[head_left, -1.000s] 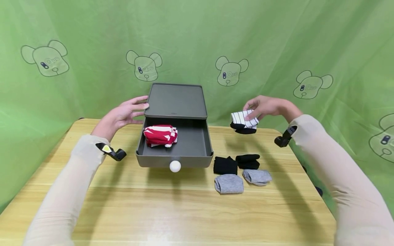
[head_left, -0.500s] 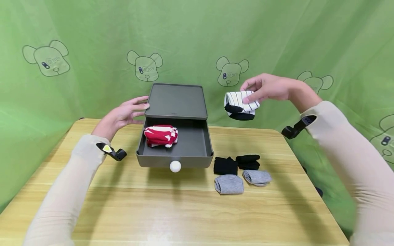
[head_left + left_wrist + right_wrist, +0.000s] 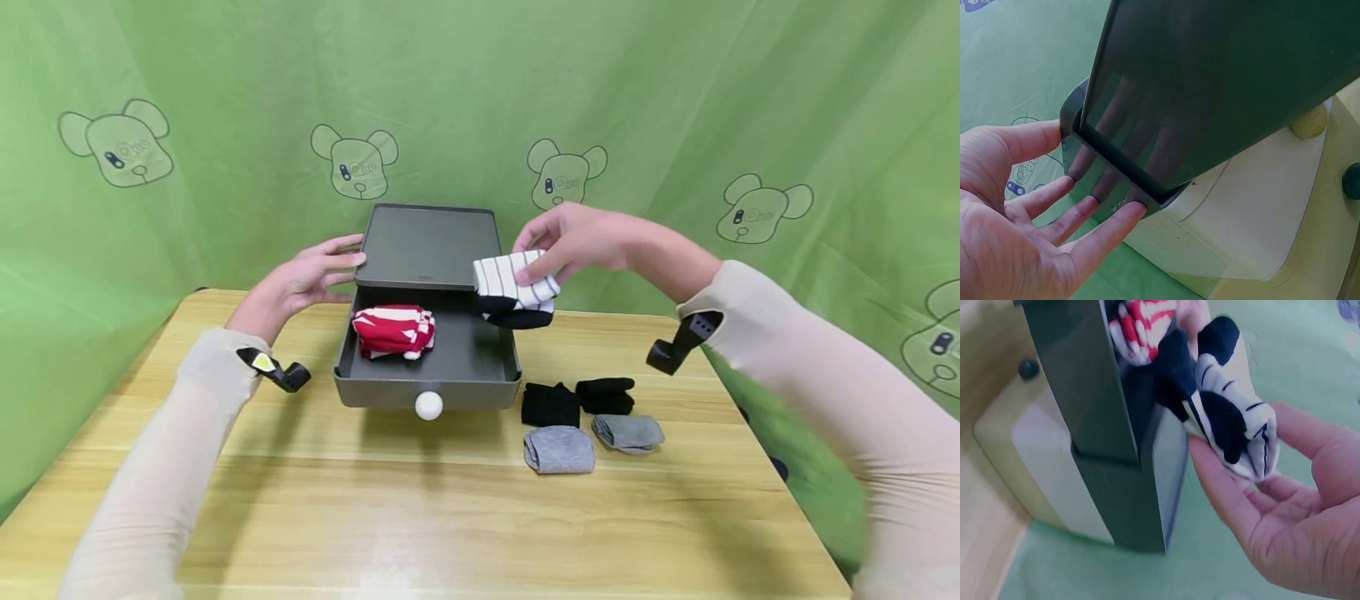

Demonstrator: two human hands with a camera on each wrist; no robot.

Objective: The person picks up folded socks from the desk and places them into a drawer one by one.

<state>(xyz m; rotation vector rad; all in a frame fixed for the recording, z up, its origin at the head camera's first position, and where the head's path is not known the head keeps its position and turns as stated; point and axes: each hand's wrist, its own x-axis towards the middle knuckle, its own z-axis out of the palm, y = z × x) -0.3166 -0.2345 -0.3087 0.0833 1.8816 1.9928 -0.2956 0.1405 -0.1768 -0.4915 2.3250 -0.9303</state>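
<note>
My right hand (image 3: 581,237) pinches a folded pair of white socks (image 3: 510,279) with dark stripes and black ends. It holds them above the right side of an open drawer (image 3: 480,358), which sticks out of a dark grey box (image 3: 431,242). In the right wrist view the striped socks (image 3: 1235,419) sit between thumb and fingers, beside the drawer's wall. On the drawer's left side lies a red and white folded bundle (image 3: 393,329). My left hand (image 3: 311,271) rests against the left side of the box, its fingers extended along it, as the left wrist view also shows.
Right of the drawer, several folded socks lie on the wooden table (image 3: 337,517): a black pair (image 3: 551,405), another black pair (image 3: 604,396), a grey pair (image 3: 559,450) and another grey pair (image 3: 628,433). A white knob (image 3: 428,406) juts from the drawer front.
My right hand lifted the striped socks, then carried them left and down to over the drawer. The left hand, box and drawer stay in place.
</note>
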